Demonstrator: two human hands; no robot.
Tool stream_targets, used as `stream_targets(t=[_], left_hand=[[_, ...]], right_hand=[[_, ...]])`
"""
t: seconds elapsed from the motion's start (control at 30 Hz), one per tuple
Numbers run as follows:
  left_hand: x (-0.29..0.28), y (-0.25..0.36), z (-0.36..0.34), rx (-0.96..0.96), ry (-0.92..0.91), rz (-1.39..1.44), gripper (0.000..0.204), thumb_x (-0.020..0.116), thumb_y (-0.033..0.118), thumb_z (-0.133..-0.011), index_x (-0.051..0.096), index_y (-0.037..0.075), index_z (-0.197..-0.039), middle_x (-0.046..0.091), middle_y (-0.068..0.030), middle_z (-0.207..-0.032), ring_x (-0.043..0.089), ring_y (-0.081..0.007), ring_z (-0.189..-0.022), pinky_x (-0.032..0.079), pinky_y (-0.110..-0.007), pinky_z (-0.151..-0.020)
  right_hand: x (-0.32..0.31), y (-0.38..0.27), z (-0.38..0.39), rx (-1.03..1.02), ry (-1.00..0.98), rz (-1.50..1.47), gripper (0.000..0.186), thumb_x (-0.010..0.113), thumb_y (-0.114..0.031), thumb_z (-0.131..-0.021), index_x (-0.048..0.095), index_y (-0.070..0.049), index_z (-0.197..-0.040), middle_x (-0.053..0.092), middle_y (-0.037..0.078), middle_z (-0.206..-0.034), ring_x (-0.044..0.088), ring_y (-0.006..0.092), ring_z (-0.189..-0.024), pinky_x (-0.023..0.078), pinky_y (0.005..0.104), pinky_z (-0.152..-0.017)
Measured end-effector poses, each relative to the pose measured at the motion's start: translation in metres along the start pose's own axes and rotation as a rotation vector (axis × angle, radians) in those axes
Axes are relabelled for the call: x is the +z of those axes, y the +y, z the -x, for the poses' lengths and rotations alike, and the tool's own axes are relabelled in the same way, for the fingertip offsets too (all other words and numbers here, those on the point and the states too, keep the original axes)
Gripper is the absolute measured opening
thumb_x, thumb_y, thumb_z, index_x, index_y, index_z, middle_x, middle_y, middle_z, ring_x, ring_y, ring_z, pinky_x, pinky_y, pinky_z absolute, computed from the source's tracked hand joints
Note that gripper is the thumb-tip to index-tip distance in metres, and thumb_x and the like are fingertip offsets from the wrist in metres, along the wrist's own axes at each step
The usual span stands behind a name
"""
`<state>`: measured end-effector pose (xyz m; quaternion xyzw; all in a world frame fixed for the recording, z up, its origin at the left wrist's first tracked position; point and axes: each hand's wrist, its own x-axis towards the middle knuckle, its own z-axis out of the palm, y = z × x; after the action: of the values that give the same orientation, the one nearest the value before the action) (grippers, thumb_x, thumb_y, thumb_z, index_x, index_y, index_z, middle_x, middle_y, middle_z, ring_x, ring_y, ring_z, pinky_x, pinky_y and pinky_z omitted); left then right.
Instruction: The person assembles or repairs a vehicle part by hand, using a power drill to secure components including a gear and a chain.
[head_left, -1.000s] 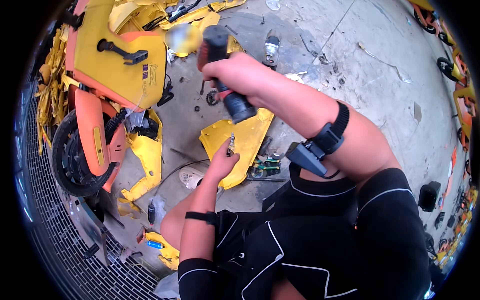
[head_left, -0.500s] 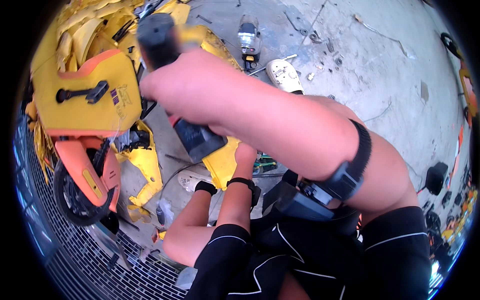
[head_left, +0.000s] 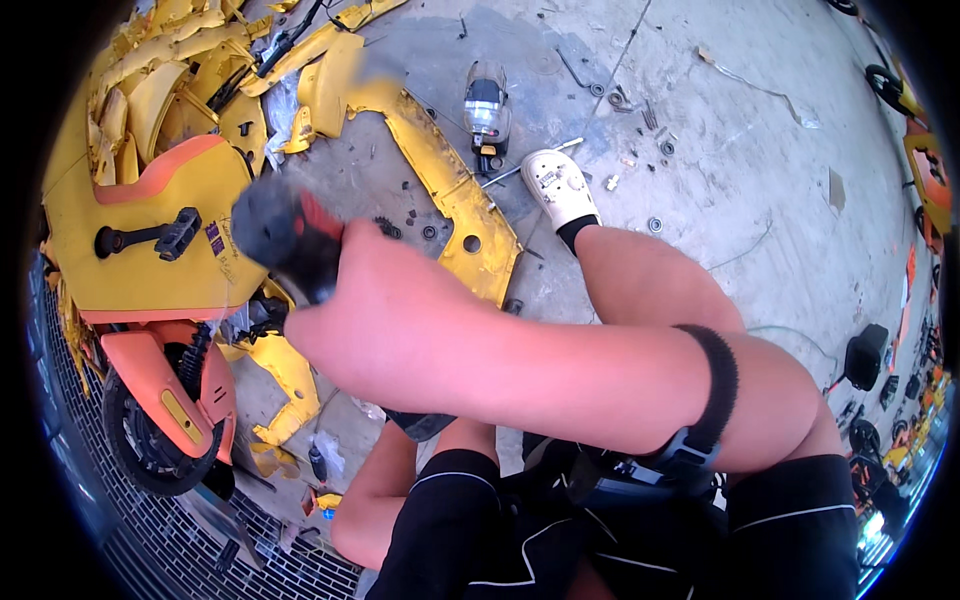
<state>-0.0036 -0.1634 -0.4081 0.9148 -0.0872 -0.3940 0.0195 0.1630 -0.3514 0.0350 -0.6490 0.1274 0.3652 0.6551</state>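
Note:
My right hand (head_left: 335,310) is wrapped round the grip of a black and red cordless impact driver (head_left: 275,230). The tool's head is smeared by motion, and its tip cannot be made out. Its dark battery (head_left: 420,425) shows below my forearm. The driver's head is just right of a yellow and orange scooter body (head_left: 150,240), overlapping its edge in the picture; whether they touch I cannot tell. Only part of my left forearm (head_left: 468,436) shows. My left hand is hidden behind my right arm.
A long yellow panel (head_left: 440,180) lies on the concrete ahead, next to a second power tool (head_left: 486,115). Yellow panels (head_left: 160,95) are heaped at the far left. My white clog (head_left: 560,185) is near scattered hardware. A metal grating (head_left: 290,550) runs along the lower left.
My right hand and the driver have come down and to the left in the picture. My left hand, partly seen before, has gone behind my right arm. More of the long yellow panel shows.

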Motion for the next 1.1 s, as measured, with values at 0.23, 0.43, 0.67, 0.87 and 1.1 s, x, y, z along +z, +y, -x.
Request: stream_targets(t=[0.23,0.43,0.67,0.87,1.1], left_hand=[[-0.035,-0.032,0.025,-0.025,0.222,0.057,0.035,0.059,0.035,-0.094,0.063,0.006,-0.113,0.069,-0.0214,-0.105,0.065,-0.0421,-0.102,0.052,-0.05,-0.088],[-0.107,-0.059,0.063,0.021,0.593,0.099,0.034,0.061,0.035,-0.093,0.064,0.006,-0.11,0.069,-0.0205,-0.104,0.064,-0.042,-0.102,0.051,-0.049,-0.087],[-0.193,-0.08,0.126,0.033,0.938,0.217,0.034,0.063,0.036,-0.092,0.065,0.005,-0.105,0.068,-0.0196,-0.102,0.063,-0.0418,-0.102,0.05,-0.049,-0.087],[-0.249,-0.106,0.155,-0.3,0.978,0.589,0.033,0.054,0.031,-0.099,0.063,-0.001,-0.096,0.066,-0.0238,-0.094,0.062,-0.0443,-0.094,0.048,-0.051,-0.08],[-0.271,-0.125,0.195,-0.315,1.108,0.545,0.037,0.055,0.035,-0.099,0.063,0.0,-0.09,0.066,-0.0276,-0.088,0.063,-0.048,-0.088,0.047,-0.054,-0.075]], right_hand=[[0.029,0.012,-0.005,0.053,-0.062,0.04,0.045,0.062,-0.02,-0.084,0.058,0.01,-0.116,0.07,0.026,-0.104,0.071,0.0369,-0.1,0.055,0.0414,-0.085],[0.057,0.02,-0.019,-0.057,-0.022,-0.032,0.056,0.069,-0.028,-0.079,0.057,0.011,-0.117,0.07,0.02,-0.092,0.07,0.0287,-0.081,0.055,0.037,-0.071],[0.075,0.009,-0.024,-0.202,-0.063,-0.342,0.028,0.068,-0.019,-0.08,0.062,0.001,-0.098,0.06,0.007,-0.079,0.058,0.0168,-0.062,0.051,0.0321,-0.056],[0.061,-0.01,-0.015,-0.264,-0.087,-0.584,0.031,0.067,-0.02,-0.085,0.062,0.001,-0.107,0.065,0.01,-0.086,0.064,0.0193,-0.065,0.054,0.0323,-0.06],[0.023,-0.011,-0.02,-0.319,-0.237,-0.858,0.03,0.063,-0.021,-0.087,0.058,0.001,-0.107,0.068,0.013,-0.087,0.065,0.0228,-0.063,0.058,0.0361,-0.06]])
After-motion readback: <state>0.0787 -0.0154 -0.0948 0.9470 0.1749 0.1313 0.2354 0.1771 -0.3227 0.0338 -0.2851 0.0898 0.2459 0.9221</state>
